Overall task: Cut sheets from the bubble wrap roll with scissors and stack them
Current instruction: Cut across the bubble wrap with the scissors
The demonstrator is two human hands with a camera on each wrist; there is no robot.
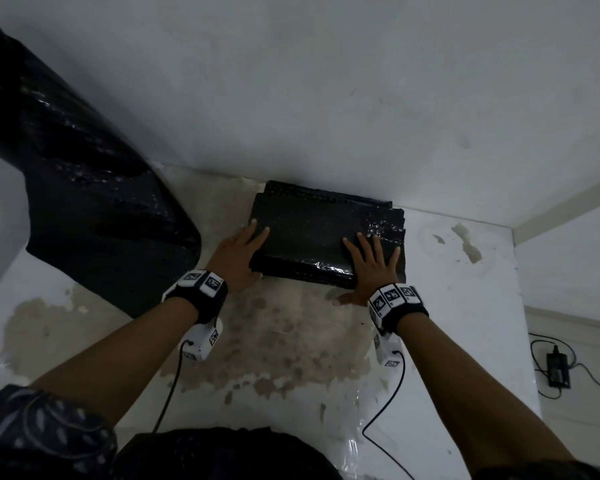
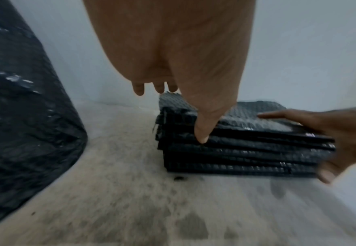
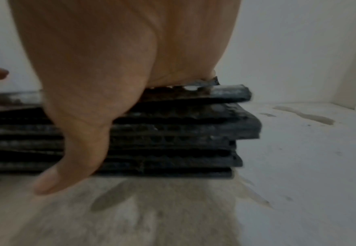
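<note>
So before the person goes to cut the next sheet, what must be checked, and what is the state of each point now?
1. Stack of cut sheets lies flat on the floor: ok.
2. Sheet edges aligned: not ok, several layers stick out at the right side.
3. Left hand free of tools, fingers flat on the stack: ok.
4. Right hand free, fingers flat on the stack: ok.
5. Bubble wrap roll close by: ok.
6. Scissors located: cannot tell, none in view.

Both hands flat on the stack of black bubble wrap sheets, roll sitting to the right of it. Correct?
Not quite: the roll sits to the left of the stack, as the head view shows. The left hand and right hand do lie flat on it.
</note>
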